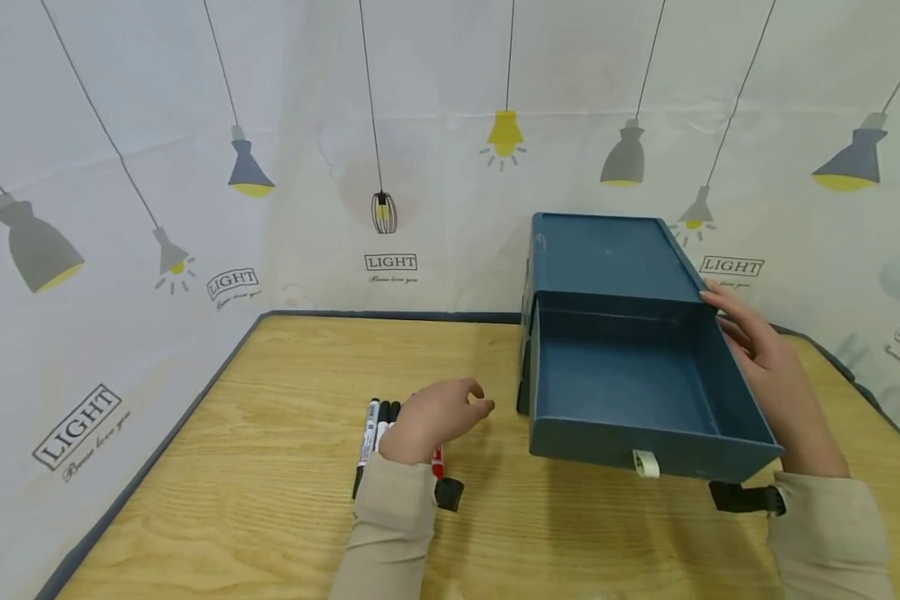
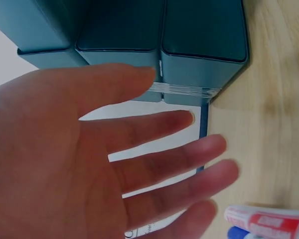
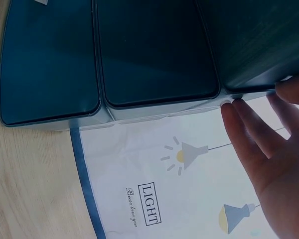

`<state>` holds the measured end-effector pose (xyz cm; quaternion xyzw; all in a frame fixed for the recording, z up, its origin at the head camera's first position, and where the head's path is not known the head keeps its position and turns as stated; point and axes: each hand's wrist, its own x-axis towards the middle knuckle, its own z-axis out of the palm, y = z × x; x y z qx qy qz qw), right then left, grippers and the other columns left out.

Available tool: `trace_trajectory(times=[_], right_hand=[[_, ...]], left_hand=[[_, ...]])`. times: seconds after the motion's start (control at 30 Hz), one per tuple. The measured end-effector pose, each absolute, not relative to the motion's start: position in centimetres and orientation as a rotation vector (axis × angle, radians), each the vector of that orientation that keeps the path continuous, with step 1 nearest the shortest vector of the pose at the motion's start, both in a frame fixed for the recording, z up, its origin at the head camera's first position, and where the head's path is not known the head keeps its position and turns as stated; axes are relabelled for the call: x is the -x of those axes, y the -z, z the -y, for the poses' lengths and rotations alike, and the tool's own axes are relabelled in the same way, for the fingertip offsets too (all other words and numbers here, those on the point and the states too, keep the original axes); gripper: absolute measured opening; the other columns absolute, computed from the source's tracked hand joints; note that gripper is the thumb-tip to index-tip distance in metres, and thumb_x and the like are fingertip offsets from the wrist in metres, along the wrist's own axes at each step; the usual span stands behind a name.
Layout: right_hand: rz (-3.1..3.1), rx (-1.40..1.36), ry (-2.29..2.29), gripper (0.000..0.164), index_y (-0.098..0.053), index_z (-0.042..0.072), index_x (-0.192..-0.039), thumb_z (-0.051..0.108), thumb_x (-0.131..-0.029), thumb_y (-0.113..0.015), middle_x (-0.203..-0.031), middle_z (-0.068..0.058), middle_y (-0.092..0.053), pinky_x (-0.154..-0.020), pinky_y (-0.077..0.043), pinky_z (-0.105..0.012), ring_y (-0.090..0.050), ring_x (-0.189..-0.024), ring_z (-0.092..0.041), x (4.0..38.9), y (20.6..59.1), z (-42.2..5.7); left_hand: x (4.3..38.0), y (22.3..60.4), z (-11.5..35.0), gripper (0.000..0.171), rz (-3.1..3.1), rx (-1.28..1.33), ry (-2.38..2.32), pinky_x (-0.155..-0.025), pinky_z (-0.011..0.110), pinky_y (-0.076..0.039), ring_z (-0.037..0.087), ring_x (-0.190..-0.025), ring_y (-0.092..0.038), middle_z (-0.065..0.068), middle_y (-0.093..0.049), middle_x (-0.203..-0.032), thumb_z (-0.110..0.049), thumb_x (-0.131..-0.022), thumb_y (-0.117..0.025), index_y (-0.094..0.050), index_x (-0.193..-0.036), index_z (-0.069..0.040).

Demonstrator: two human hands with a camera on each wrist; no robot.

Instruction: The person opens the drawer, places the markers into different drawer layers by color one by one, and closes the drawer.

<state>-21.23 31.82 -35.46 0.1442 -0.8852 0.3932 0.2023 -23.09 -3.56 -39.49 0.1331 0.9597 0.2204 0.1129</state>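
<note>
A blue plastic drawer cabinet [image 1: 603,254] stands at the right of the table in the head view. Its top drawer [image 1: 652,458] is pulled far out, with a bare interior and a small white pull tab [image 1: 646,463] on the front. My right hand [image 1: 768,375] rests against the cabinet's right side, its fingertips [image 3: 231,107] touching near the drawer's edge. Left of the cabinet, my left hand [image 1: 438,417] hovers above several marker pens [image 1: 367,437], its fingers spread and holding nothing. It partly hides the markers; a red marker [image 2: 274,223] shows beside its fingers in the left wrist view.
The light wood table [image 1: 270,467] has a dark blue edge and meets a white backdrop [image 1: 450,75] printed with hanging lamps. Two lower drawers [image 3: 154,55] of the cabinet are closed. Clear tape [image 2: 184,90] runs along the cabinet's side.
</note>
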Motion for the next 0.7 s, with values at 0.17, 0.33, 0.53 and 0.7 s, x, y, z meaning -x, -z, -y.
trace_trajectory(times=[0.17, 0.33, 0.53, 0.7], right_hand=[[2.468, -0.412, -1.101, 0.046, -0.032, 0.022, -0.139, 0.013, -0.095, -0.042, -0.146, 0.010, -0.018, -0.075, -0.034, -0.007, -0.034, -0.121, -0.002, 21.3, 35.4, -31.8], [2.460, -0.426, -1.112, 0.046, -0.032, 0.022, -0.139, 0.012, -0.095, -0.042, -0.146, 0.010, -0.017, -0.075, -0.034, -0.006, -0.034, -0.121, -0.002, 21.3, 35.4, -31.8], [2.445, -0.449, -1.116, 0.047, -0.032, 0.021, -0.139, 0.011, -0.095, -0.042, -0.146, 0.009, -0.018, -0.076, -0.033, -0.006, -0.034, -0.120, 0.000, 21.3, 35.4, -31.7], [2.440, -0.458, -1.110, 0.046, -0.032, 0.021, -0.139, 0.010, -0.095, -0.041, -0.146, 0.009, -0.018, -0.078, -0.033, -0.006, -0.034, -0.119, 0.001, 21.3, 35.4, -31.7]], left_hand=[[23.3, 40.1, 3.7, 0.040, -2.801, -0.352, -0.662, -0.078, 0.041, -0.044, 0.021, -0.098, -0.055, 0.003, -0.055, -0.119, -0.043, -0.089, -0.047, -0.055, -0.120, -0.018], [23.3, 40.5, 3.9, 0.040, -2.770, -0.339, -0.677, -0.079, 0.042, -0.043, 0.023, -0.101, -0.054, 0.005, -0.054, -0.121, -0.041, -0.090, -0.048, -0.055, -0.121, -0.017], [23.5, 41.1, 4.1, 0.038, -2.751, -0.328, -0.693, -0.075, 0.040, -0.044, 0.021, -0.093, -0.056, 0.005, -0.056, -0.118, -0.040, -0.089, -0.049, -0.057, -0.117, -0.016], [23.7, 41.3, 4.1, 0.036, -2.756, -0.317, -0.708, -0.071, 0.038, -0.044, 0.018, -0.086, -0.056, 0.005, -0.056, -0.117, -0.040, -0.090, -0.049, -0.058, -0.116, -0.018]])
